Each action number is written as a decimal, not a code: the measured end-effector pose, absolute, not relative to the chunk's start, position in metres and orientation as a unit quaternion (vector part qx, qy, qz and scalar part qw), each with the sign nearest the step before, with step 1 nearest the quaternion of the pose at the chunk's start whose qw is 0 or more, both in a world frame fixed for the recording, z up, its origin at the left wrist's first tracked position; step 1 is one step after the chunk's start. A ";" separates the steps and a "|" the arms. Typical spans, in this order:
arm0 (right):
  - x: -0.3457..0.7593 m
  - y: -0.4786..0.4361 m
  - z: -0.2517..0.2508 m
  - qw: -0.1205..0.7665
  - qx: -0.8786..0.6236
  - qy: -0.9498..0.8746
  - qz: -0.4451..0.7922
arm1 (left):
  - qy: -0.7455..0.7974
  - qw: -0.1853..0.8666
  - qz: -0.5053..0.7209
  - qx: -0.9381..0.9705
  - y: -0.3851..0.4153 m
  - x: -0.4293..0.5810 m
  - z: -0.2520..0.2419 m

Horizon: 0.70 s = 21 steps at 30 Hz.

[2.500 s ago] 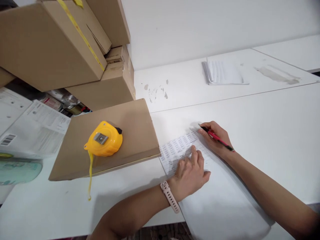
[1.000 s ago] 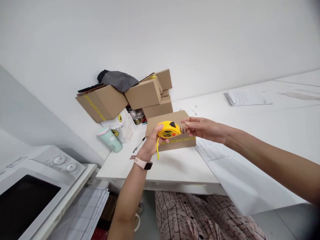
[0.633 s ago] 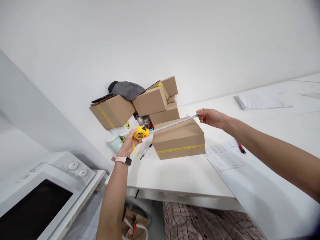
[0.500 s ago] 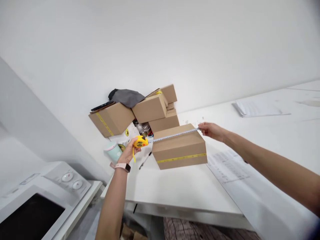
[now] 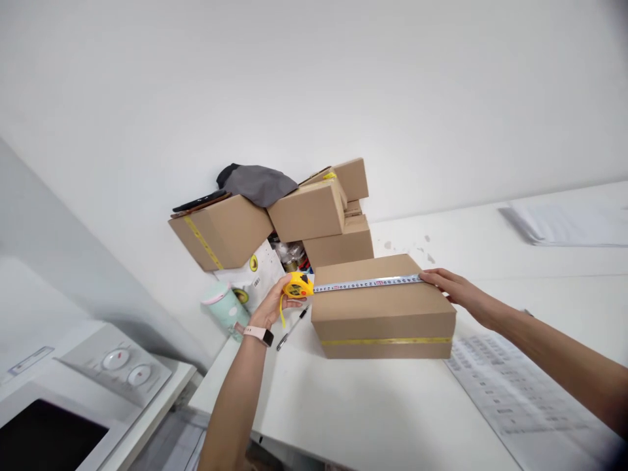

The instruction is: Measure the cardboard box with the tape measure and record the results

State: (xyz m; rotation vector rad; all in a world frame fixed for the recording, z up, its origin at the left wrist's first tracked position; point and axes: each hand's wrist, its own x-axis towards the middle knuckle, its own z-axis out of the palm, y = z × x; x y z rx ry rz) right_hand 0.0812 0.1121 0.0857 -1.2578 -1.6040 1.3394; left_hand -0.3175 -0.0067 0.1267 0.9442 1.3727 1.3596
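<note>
My left hand (image 5: 275, 302) is closed around a yellow tape measure (image 5: 297, 285) at the left end of a cardboard box (image 5: 387, 313). The pulled-out white blade (image 5: 363, 284) lies along the box's top, its printed numbers facing up. At the blade's far end, my right hand (image 5: 454, 290) pinches the tip near the box's right edge. Yellow tape runs along the front side of this box. A pen (image 5: 291, 330) lies on the table just below my left hand, and a mint-green cup (image 5: 226, 309) stands to the left of it.
Several cardboard boxes (image 5: 307, 212) are stacked against the wall, with a grey cloth (image 5: 260, 185) on top. A microwave (image 5: 83, 392) stands at the lower left. Printed sheets (image 5: 515, 386) lie right of the box, and a paper stack (image 5: 569, 222) lies farther back on the white table (image 5: 383, 405).
The tape blade has come down flatter onto the box top, its numbers now turned upward. My right hand has lowered with the blade's end. The view has shifted and moved closer.
</note>
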 end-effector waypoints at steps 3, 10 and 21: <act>0.081 0.118 0.081 0.339 -0.500 -0.612 0.510 | 0.559 0.466 0.564 0.391 -0.006 -0.318 0.123; 0.086 0.124 0.084 0.324 -0.507 -0.629 0.491 | 0.562 0.418 0.578 0.418 -0.014 -0.310 0.136; 0.045 0.130 0.156 0.386 -0.378 -0.752 0.377 | 0.401 0.729 0.421 0.361 -0.129 -0.160 0.105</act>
